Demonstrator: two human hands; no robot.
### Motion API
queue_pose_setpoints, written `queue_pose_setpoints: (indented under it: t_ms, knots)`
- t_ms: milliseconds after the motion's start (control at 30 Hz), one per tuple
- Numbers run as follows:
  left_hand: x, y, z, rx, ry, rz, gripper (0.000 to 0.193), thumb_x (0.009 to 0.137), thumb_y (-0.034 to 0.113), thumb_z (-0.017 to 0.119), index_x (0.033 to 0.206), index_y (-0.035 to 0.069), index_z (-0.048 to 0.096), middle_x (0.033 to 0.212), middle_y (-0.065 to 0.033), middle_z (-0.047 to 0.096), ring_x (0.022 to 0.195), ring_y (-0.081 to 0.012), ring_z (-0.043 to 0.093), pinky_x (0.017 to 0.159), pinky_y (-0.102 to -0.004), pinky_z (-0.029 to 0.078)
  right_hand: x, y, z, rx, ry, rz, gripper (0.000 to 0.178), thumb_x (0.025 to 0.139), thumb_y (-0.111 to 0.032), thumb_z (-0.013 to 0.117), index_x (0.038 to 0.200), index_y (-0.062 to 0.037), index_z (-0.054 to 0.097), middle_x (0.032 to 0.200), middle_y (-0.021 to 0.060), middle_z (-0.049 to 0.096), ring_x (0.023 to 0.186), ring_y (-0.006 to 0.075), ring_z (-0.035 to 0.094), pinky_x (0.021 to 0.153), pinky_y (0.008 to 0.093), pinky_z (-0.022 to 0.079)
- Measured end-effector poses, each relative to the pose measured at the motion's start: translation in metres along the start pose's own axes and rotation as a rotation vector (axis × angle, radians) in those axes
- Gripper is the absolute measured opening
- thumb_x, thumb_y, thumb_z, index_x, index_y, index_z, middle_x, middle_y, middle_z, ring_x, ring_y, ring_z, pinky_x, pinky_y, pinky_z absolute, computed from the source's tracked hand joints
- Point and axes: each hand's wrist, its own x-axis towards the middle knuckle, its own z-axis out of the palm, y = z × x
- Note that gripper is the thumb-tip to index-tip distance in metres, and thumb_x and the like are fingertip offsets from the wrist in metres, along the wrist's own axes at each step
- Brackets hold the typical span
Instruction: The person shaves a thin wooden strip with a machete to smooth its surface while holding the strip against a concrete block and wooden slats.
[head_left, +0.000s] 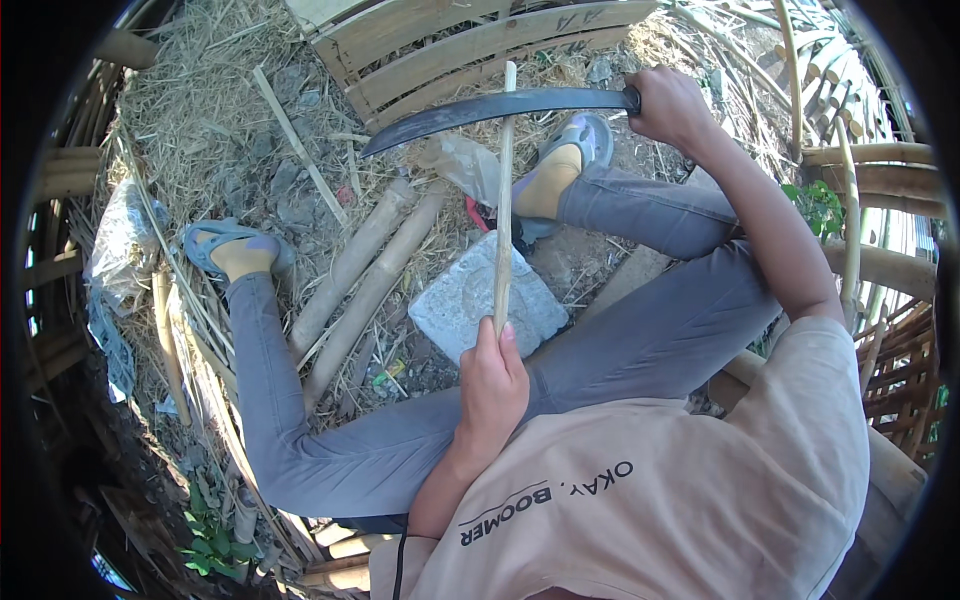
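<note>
My left hand (493,382) is closed around the lower end of a pale wooden stick (504,215), which points up and away from me. In my right hand (674,108) is the dark handle of a machete (500,106). Its long curved blade reaches leftward across the stick near the stick's far end, with the tip at the left. The blade appears to meet the stick there; whether it cuts in, I cannot tell. Below the stick's middle lies a grey concrete block (485,297) on the ground, between my legs.
Two bamboo poles (362,268) lie left of the block, and a thin split stick (300,145) rests on the straw. A slatted wooden crate (440,55) stands at the far side. My sandalled feet flank the area. Clear plastic (122,245) hangs at the left; bamboo fencing (880,180) rises at the right.
</note>
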Motion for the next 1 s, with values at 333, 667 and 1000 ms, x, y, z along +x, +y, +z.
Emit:
queue_pose_setpoints:
  t_ms: [333, 667, 1000]
  knots:
    - [0.001, 0.006, -0.003, -0.026, -0.037, -0.044, 0.021, 0.104, 0.015, 0.045, 0.090, -0.002, 0.048, 0.056, -0.0231, 0.051, 0.054, -0.0455, 0.057, 0.048, -0.0491, 0.036, -0.009, 0.010, -0.004, 0.047, 0.084, 0.068, 0.029, 0.070, -0.018, 0.069, 0.096, -0.0067, 0.075, 0.077, 0.0174, 0.070, 0.076, 0.0358, 0.070, 0.072, 0.0457, 0.057]
    - [0.004, -0.001, -0.005, -0.029, 0.049, -0.048, 0.025, 0.104, 0.016, 0.044, 0.087, -0.001, 0.050, 0.052, -0.0171, 0.047, 0.044, -0.0348, 0.052, 0.046, -0.0441, 0.035, -0.036, -0.089, -0.018, 0.119, -0.154, -0.185, 0.030, 0.065, -0.021, 0.074, 0.089, -0.0036, 0.074, 0.076, 0.0198, 0.069, 0.076, 0.0375, 0.070, 0.071, 0.0450, 0.057]
    - [-0.003, -0.002, -0.007, -0.023, 0.035, 0.007, 0.025, 0.104, 0.016, 0.045, 0.087, -0.001, 0.049, 0.053, -0.0187, 0.048, 0.047, -0.0400, 0.052, 0.047, -0.0464, 0.034, -0.017, -0.044, 0.011, 0.111, 0.048, -0.067, 0.027, 0.062, -0.014, 0.070, 0.086, -0.0028, 0.073, 0.078, 0.0215, 0.069, 0.076, 0.0397, 0.069, 0.072, 0.0476, 0.056]
